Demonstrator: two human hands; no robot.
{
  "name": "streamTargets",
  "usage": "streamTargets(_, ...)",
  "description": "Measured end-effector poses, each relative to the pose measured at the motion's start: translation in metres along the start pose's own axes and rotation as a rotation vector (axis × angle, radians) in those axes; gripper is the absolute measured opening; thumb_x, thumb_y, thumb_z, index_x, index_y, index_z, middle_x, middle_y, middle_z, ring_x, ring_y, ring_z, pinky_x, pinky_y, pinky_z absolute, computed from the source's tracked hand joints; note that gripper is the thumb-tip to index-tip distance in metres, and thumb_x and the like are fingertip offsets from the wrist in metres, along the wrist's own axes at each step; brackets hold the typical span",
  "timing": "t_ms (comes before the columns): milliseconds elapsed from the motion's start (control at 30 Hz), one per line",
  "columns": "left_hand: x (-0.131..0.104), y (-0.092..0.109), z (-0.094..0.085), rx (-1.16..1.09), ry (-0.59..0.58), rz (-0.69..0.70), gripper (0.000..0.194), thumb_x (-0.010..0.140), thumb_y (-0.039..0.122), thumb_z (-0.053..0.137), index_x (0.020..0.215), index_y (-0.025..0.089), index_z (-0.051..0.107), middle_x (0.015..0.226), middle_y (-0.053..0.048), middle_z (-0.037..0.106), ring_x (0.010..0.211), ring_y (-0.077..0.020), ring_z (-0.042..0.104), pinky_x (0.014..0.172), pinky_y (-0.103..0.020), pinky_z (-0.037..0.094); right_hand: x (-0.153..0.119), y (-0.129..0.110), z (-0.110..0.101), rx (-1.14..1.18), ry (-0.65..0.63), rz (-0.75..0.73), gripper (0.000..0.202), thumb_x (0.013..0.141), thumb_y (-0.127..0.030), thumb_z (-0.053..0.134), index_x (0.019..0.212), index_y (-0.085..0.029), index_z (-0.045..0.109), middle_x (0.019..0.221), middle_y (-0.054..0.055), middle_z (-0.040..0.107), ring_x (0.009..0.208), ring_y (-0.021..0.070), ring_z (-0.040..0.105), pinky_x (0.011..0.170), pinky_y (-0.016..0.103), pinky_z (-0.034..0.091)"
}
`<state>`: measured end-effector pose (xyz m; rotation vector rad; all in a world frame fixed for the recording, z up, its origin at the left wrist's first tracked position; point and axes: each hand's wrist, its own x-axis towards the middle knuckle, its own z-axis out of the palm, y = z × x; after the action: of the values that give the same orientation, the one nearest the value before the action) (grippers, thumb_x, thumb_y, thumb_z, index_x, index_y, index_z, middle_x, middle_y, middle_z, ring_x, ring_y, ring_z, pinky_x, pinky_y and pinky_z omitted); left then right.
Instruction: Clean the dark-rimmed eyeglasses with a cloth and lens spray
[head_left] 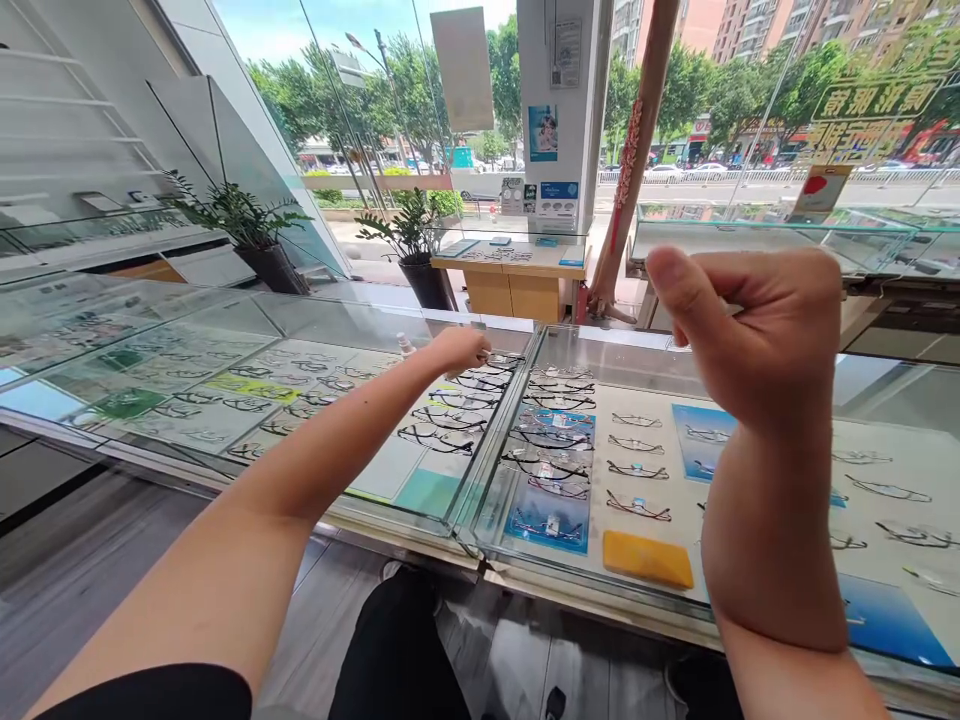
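- Dark-rimmed spectacles (444, 421) are lying in the glass table (411, 535), their row running from 1 to 7 o'clock, mostly sitting toward 7 o'clock from the left fingers.
- Left hand (454, 349) is reaching nearest, its fingers curling inward; any grip is remaining unclear.
- Right hand (772, 330) is forming a fist.
- White bottle (406, 346) is standing at the left hand's 9 o'clock.

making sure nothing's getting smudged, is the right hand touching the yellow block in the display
Apart. The head view shows the right hand as a raised fist, with the yellow block lower down and a visible gap between them.
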<state>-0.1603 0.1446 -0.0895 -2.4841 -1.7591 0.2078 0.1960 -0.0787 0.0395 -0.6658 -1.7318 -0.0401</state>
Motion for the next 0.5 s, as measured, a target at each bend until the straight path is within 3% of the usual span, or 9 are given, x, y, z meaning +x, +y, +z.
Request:
streamTargets(133,0.005,-0.004,0.007,0.007,-0.002,0.002,0.011,0.080,0.031,0.077,0.086,0.024,0.082,0.093,-0.011,0.080,0.090,-0.0291,0.070,0.079,-0.033,0.043,0.000,0.000,0.000,-0.004,0.060,-0.029,0.048,0.089,-0.013,0.066,0.059,-0.025,0.032,0.060,-0.005,0.022,0.059,0.0129,0.020,0.054,0.037,0.017)
streamTargets(233,0.009,-0.005,0.008,0.006,-0.014,0.007,0.008,0.078,0.030,0.079,0.081,0.023,0.080,0.089,-0.011,0.078,0.088,-0.0287,0.070,0.079,-0.033,0.043,0.002,0.001,0.001,0.073,0.029,-0.014,0.030,0.081,-0.012,0.065,0.068,-0.027,0.043,0.063,-0.005,0.037,0.059,0.0136,0.033,0.054,0.035,0.027)
streamTargets(367,0.021,-0.004,0.005,0.002,-0.019,0.001,0.014,0.076,0.030,0.079,0.087,0.024,0.084,0.090,-0.011,0.080,0.090,-0.0293,0.070,0.081,-0.034,0.045,0.002,0.000,-0.001,0.133,-0.048,-0.019,0.012,0.096,-0.020,0.063,0.087,-0.027,0.066,0.074,-0.003,0.057,0.066,0.0154,0.052,0.059,0.034,0.038)
streamTargets(500,0.039,0.004,0.004,-0.022,-0.007,-0.030,0.027,0.074,0.036,0.082,0.099,0.026,0.087,0.092,-0.009,0.082,0.096,-0.0300,0.071,0.086,-0.033,0.047,0.001,-0.001,-0.004,0.055,-0.128,-0.056,0.022,0.110,-0.029,0.055,0.093,-0.027,0.067,0.072,-0.004,0.056,0.061,0.0145,0.046,0.063,0.035,0.041)
